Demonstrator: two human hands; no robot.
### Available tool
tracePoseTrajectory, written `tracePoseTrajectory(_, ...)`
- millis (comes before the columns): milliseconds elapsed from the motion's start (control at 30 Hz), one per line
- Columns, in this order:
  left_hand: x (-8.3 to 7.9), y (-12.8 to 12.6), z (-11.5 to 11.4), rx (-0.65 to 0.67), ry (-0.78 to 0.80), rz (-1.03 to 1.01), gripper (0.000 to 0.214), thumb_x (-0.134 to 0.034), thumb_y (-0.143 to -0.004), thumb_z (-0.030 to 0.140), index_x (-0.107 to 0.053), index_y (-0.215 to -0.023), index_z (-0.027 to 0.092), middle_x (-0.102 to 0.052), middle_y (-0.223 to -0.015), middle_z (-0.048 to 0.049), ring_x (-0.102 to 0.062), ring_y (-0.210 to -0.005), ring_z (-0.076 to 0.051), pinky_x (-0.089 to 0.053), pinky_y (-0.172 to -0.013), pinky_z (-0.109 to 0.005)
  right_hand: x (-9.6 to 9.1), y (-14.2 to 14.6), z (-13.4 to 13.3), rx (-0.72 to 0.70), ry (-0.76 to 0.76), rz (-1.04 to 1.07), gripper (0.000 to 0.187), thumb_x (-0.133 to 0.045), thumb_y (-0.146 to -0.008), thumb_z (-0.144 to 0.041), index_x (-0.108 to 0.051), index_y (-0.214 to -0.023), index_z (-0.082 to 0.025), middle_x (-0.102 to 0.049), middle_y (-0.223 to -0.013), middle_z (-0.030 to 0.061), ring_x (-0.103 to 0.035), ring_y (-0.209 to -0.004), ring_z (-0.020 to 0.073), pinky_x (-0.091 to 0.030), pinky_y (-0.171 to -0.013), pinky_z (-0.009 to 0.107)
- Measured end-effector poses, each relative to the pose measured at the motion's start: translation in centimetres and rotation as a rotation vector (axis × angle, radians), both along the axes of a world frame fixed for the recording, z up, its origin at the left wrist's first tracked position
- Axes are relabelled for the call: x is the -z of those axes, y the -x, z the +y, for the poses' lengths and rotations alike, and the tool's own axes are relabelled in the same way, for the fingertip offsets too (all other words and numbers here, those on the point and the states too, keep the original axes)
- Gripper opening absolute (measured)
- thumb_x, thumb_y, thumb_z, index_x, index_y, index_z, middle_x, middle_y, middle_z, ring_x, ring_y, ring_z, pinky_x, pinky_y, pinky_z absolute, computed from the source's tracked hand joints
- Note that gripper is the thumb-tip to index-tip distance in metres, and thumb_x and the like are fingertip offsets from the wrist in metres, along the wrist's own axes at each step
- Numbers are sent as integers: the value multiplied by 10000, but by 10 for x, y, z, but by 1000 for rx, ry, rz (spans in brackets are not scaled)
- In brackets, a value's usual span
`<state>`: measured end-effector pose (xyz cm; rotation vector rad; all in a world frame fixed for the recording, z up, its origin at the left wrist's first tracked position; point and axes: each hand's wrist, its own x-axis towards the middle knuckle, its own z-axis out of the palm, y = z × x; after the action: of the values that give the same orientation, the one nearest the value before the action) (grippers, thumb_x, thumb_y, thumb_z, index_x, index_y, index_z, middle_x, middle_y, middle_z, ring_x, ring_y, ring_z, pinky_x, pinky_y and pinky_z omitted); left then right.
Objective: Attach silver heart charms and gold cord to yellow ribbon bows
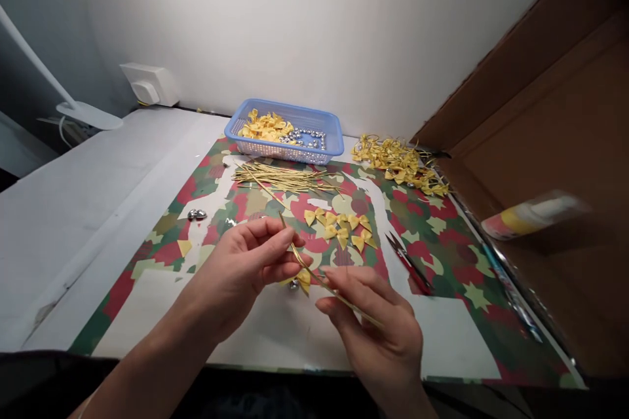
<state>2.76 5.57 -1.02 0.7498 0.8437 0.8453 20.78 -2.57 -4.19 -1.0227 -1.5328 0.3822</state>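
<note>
Between my two hands runs a thin gold cord (305, 266). My left hand (255, 255) pinches its upper end between thumb and fingers. My right hand (376, 314) grips the lower stretch, which passes across its fingers. Just below the cord is a yellow ribbon bow (303, 282) with a small silver bell (293, 285) beside it; whether they are fastened to the cord is hard to see. Several more yellow bows (337, 234) lie on the patterned sheet beyond my hands. Past them is a bundle of gold cords (282, 177).
A blue basket (334, 134) at the back holds yellow bows and silver bells. To its right is a pile of corded bows (400, 160). Red-handled snips (410, 265) lie on the right, near a bottle (533, 216). Two silver bells (197, 215) sit on the left.
</note>
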Motion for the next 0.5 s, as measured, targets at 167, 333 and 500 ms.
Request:
tracePoseTrajectory(167, 9, -3, -8, -29, 52, -32, 286, -982, -743, 374, -806, -757, 150, -746, -809, -41, -758, -695, -138, -631, -624, -151, -3, 4, -10, -1, -87, -24, 495, -697, -894, 57, -787, -1228, -297, -762, -950, -5, -696, -756, 146, -613, -740, 300)
tracePoseTrajectory(333, 16, 3, -15, -55, 110, -66, 252, -978, -762, 337, -824, -810, 143, -767, -857, -46, -766, -775, -140, -642, -683, -152, 2, 4, -11, 22, -71, -48, 506, -661, -901, 71, -781, -1222, -302, -750, -980, 12, -708, -793, 159, -616, -754, 314)
tracePoseTrajectory(500, 17, 4, -21, -64, 166, -106, 267, -996, -738, 329, -825, -820, 141, -774, -883, -36, -768, -775, -126, -649, -713, -146, 8, 5, -11, 45, 14, -109, 557, -675, -921, 44, -746, -1317, -342, -762, -1037, 16, -740, -856, 157, -637, -762, 275)
